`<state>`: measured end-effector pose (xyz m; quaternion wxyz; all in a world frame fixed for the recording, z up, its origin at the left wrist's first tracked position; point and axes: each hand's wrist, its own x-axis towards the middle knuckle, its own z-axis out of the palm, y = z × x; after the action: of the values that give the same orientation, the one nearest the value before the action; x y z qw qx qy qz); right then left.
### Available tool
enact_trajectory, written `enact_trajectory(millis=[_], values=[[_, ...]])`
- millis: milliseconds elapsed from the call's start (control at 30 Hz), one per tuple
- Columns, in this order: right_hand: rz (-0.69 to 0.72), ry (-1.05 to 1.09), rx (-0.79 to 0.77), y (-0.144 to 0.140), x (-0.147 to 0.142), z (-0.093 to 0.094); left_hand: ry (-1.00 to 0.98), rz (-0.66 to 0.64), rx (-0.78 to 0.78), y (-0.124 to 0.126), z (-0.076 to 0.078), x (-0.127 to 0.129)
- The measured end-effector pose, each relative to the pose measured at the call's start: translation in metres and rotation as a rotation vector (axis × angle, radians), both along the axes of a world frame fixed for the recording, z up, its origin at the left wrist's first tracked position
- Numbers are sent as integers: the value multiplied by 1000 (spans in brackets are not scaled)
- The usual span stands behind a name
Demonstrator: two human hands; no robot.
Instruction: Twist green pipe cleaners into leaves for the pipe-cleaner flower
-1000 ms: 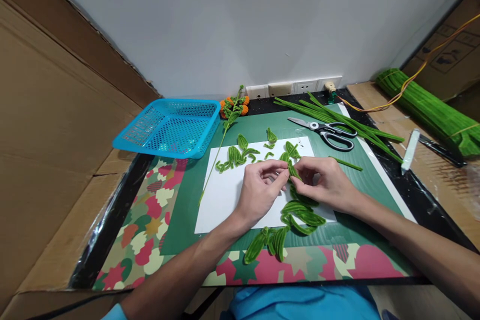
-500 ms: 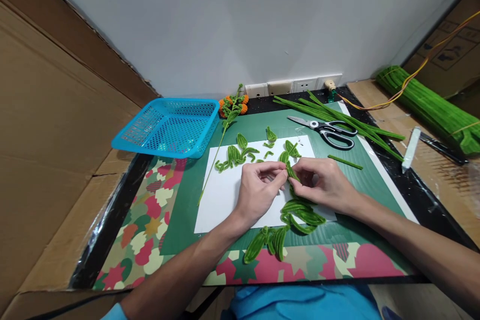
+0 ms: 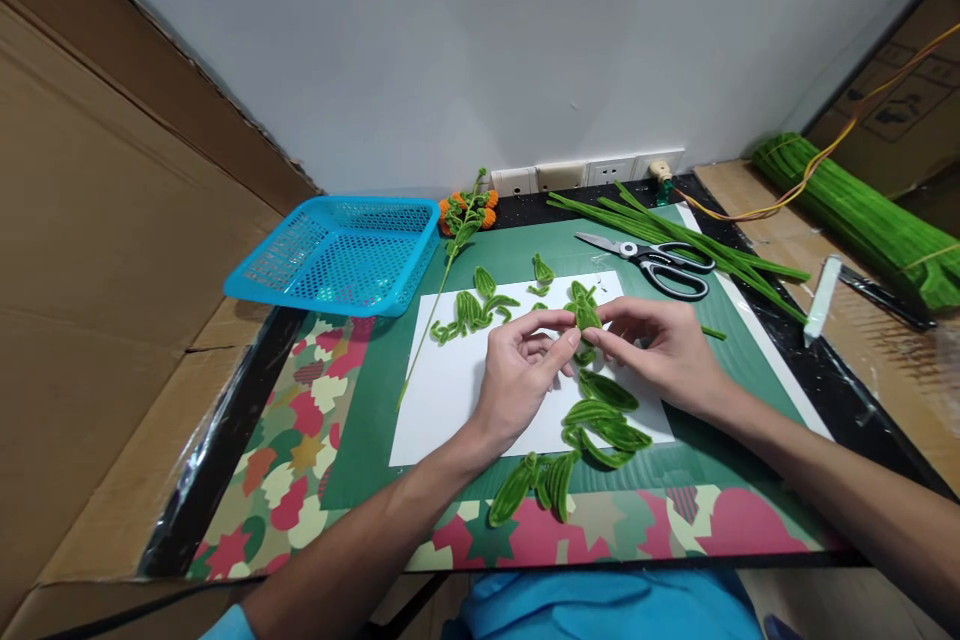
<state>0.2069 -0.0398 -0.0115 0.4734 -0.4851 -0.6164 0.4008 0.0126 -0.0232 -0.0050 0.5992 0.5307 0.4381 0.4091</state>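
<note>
Several green chenille leaves (image 3: pixel 512 491) lie nearest me, straddling the edge between the patterned sheet (image 3: pixel 727 525) and the green mat (image 3: pixel 360 430). Just beyond, a looser cluster (image 3: pixel 609 432) overlaps the white paper (image 3: pixel 442 410), with one single leaf (image 3: pixel 609 389) above it. That leaf was mostly under my right hand (image 3: pixel 664 350) a moment ago; lifting the hand has uncovered it.

Over the paper's right half, I pinch a small chenille leaf piece (image 3: pixel 589 313) between both hands: my left hand (image 3: pixel 517 370) grips its near end with thumb and index finger, and my right fingertips close on its side. It has tipped up, so its ribbed face now shows more fully. I take that as a turn to a new hold while shaping it, with the piece not yet finished.

Farther on, the scissors (image 3: pixel 652 263) lie beside long chenille stems (image 3: pixel 637 220), and the blue basket (image 3: pixel 341 305) stands to the left. I can read no brand or lettering on any of these. At the back right, the cardboard box (image 3: pixel 900 110) carries dark printed marks, too dim to make out.
</note>
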Motion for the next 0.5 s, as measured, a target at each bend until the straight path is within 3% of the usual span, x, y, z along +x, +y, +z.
enact_trajectory(millis=[500], values=[[39, 59, -21, -1, 3, 5, 31, 10, 55, 1, 0, -1]])
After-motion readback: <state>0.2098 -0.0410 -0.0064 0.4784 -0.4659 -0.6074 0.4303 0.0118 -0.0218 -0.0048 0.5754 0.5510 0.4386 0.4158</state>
